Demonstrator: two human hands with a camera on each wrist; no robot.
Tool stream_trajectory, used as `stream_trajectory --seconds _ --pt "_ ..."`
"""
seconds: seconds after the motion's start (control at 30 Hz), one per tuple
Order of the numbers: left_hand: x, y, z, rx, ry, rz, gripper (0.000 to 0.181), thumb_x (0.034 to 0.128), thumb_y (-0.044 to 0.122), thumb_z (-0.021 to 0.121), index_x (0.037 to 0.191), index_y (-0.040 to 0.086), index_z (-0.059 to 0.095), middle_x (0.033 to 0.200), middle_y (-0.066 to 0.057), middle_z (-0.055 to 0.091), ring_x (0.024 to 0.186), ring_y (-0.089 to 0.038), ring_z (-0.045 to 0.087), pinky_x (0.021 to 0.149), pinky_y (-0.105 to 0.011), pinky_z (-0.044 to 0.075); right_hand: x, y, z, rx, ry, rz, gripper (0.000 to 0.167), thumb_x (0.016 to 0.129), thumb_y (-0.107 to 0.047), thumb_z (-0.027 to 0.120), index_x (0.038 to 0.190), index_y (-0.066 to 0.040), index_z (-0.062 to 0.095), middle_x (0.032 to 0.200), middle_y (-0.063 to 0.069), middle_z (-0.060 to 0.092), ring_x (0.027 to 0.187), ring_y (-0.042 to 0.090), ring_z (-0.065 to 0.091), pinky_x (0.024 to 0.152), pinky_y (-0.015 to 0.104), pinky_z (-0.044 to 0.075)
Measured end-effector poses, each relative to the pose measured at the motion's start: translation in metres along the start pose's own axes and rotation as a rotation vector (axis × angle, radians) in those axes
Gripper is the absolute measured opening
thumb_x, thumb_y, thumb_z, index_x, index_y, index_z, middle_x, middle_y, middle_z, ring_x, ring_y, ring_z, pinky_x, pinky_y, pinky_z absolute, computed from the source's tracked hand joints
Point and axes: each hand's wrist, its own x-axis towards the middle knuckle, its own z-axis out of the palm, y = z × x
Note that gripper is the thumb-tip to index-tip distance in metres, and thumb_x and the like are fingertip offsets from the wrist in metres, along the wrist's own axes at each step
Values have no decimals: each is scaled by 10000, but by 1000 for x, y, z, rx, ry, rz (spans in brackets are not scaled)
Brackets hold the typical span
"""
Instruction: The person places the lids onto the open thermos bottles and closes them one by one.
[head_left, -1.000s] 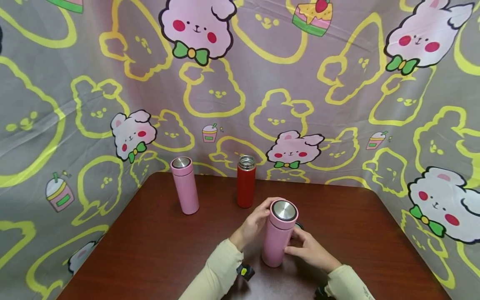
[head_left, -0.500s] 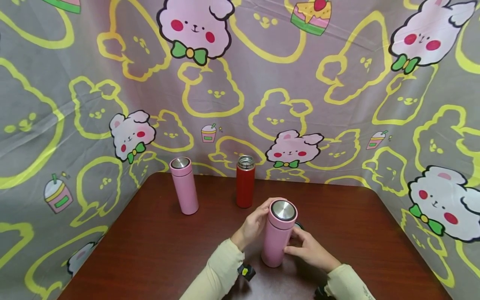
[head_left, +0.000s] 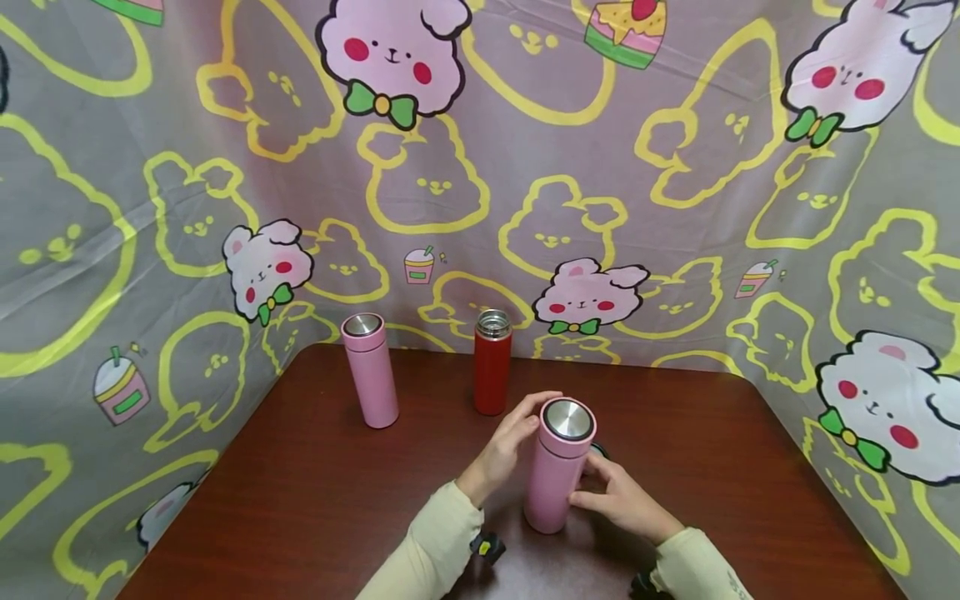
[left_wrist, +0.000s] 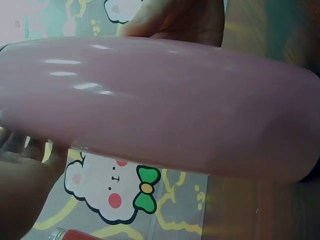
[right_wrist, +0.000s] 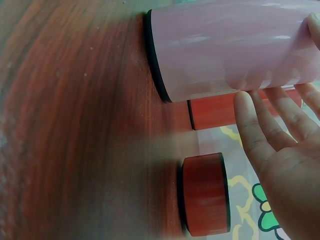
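A pink vacuum flask (head_left: 557, 475) with a steel-topped pink lid (head_left: 568, 420) is upright between both hands at the front of the table. Whether its base touches the wood I cannot tell. My left hand (head_left: 501, 454) holds the lid from the left, thumb on the near side and fingers reaching behind. Lower down, my right hand (head_left: 626, 502) grips the flask's body from the right, its fingers partly hidden behind. The right wrist view shows those fingertips (right_wrist: 244, 102) against the pink body. A red screw cap (right_wrist: 205, 194) lies on the table beyond the right hand.
Behind stands a red flask (head_left: 492, 371), its steel mouth uncovered. Another pink flask (head_left: 371, 375) with its lid on stands at the back left. A patterned cloth (head_left: 442, 192) surrounds the brown wooden table (head_left: 315, 500) at the back and sides.
My left hand's fingers have shifted slightly up and straightened a little at the lid. The right hand and the flasks stay in place.
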Motion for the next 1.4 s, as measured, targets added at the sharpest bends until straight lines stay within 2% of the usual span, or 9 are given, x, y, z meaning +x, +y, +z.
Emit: stream_trajectory --seconds 0.1,0.23,0.43,0.6,0.73,0.83,1.03,1.27,1.4 --pt "-3 2 0 22 -13 -4 472 966 204 295 1407 55 378 1411 -92 434 1310 -193 358 1084 -438 240 0 0 0 3 -2 8 495 865 18 647 1314 26 439 1150 67 593 972 166 616 814 330 517" --pt "-6 3 2 41 -17 26 490 950 147 306 1429 48 334 1449 -99 391 1331 -195 336 1096 -410 234 0 -2 0 7 -4 10 511 867 20 644 1330 29 427 1168 75 589 985 164 614 818 330 516" --pt "-7 3 3 45 -25 106 540 893 80 402 1419 -1 307 1417 -189 399 1243 -214 428 1011 -337 368 0 -1 -1 4 -9 16 516 869 19 641 1335 35 419 1180 82 586 993 163 614 818 335 518" --pt "-9 2 3 99 -16 101 580 881 169 494 1416 27 319 1329 -185 472 1151 -164 477 945 -300 403 1 1 -2 0 -11 16 505 869 29 637 1327 40 425 1175 82 586 992 162 614 815 353 521" --pt "-9 1 1 124 -25 108 609 902 281 533 1412 26 320 1315 -185 478 1172 -180 476 969 -322 397 1 2 -2 1 -11 27 510 875 10 639 1335 36 419 1182 91 582 995 159 611 818 338 517" --pt "-9 0 1 135 -32 127 608 910 297 543 1404 17 327 1320 -188 476 1195 -190 467 990 -335 386 1 1 -1 5 -10 36 507 879 -4 640 1335 29 421 1174 93 585 987 161 612 815 327 516" --pt "-8 -1 0 85 -48 105 591 905 244 564 1401 23 330 1319 -186 471 1184 -204 479 993 -343 397 1 -1 -1 13 -12 21 511 874 11 640 1332 43 417 1171 96 584 982 162 615 808 327 519" --pt "-7 0 0 46 -54 47 612 889 314 596 1396 81 343 1324 -127 468 1166 -196 488 979 -344 412 1 1 -1 19 -20 23 508 878 7 637 1334 40 417 1187 106 578 994 168 612 817 325 516" --pt "-5 -3 -2 34 -56 21 600 878 288 577 1394 75 355 1331 -119 468 1184 -195 475 994 -353 393 2 2 -1 29 -24 20 499 879 -2 638 1325 49 420 1184 101 582 996 171 614 822 323 515"
